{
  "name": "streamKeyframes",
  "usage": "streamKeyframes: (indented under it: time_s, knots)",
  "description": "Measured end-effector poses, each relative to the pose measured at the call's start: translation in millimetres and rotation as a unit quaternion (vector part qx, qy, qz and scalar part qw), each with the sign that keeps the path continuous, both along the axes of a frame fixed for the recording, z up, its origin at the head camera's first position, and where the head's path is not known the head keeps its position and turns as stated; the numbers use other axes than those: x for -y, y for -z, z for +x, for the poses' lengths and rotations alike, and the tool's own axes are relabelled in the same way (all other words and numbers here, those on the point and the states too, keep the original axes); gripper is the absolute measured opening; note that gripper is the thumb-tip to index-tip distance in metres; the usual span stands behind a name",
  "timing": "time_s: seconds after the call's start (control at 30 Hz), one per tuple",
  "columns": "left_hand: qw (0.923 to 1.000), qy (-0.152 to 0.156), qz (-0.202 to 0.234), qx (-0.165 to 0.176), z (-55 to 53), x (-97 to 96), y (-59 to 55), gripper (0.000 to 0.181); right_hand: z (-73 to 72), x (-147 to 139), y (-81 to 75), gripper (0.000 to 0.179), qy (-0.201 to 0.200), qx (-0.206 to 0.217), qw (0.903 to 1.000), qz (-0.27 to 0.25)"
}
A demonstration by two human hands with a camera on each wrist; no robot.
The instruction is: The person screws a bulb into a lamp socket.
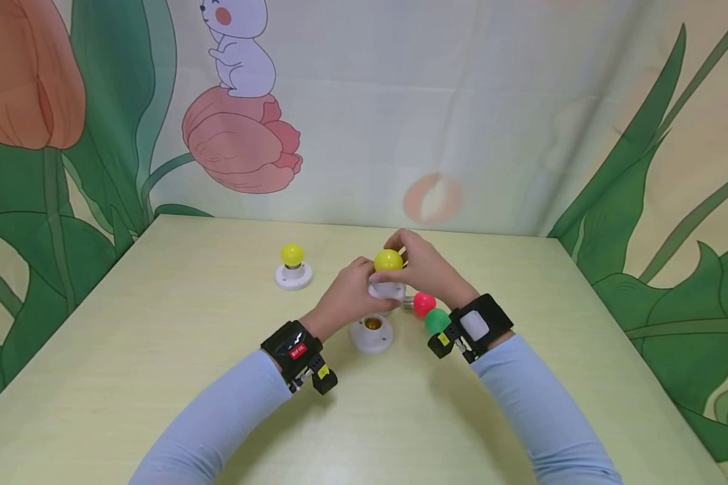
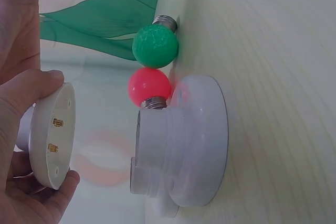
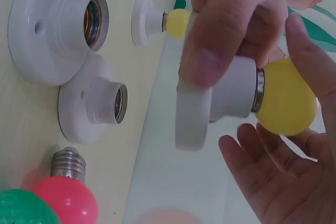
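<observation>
Blue sleeves (image 1: 218, 417) point forward: left hand (image 1: 348, 296) grips the white socket (image 1: 387, 290), probably for steadiness; right hand (image 1: 429, 268), fingers apart, is around its yellow bulb (image 1: 388, 259).

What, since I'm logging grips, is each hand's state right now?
Left hand: closed, holding up a white, round-based lamp holder.
Right hand: thumb and fingers about the round yellow bulb; whether it grips cannot be told.
</observation>
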State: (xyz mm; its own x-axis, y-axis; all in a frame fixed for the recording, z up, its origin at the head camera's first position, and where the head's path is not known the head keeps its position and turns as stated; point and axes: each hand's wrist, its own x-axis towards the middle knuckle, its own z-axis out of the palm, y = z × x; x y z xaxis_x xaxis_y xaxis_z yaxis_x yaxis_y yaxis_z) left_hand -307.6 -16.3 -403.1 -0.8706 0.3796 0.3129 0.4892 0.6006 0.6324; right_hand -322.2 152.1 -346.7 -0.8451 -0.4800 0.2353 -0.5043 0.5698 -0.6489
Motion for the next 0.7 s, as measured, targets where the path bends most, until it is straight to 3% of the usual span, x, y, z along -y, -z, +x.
streamKeyframes:
  time_s: [0.13, 0.43, 0.7]
  knots:
    - [1.0000, -0.005, 0.002, 0.007, 0.0, -0.1, -0.8, 0.055, 6.0, 3.3, -2.9, 0.050, 0.013, -0.019, 0.9997, 0.005]
    - [0.9997, -0.015, -0.016, -0.014, -0.1, -0.1, -1.1, 0.056, 3.3, -0.3, 1.2, 0.043, -0.017, -0.038, 0.9991, -0.006]
    - [0.9998, 0.005, -0.012, -0.014, 1.7, 1.2, 1.6, 0.058, 0.9, -7.9, 1.1, 0.044, -0.116, -0.034, 0.9925, -0.013]
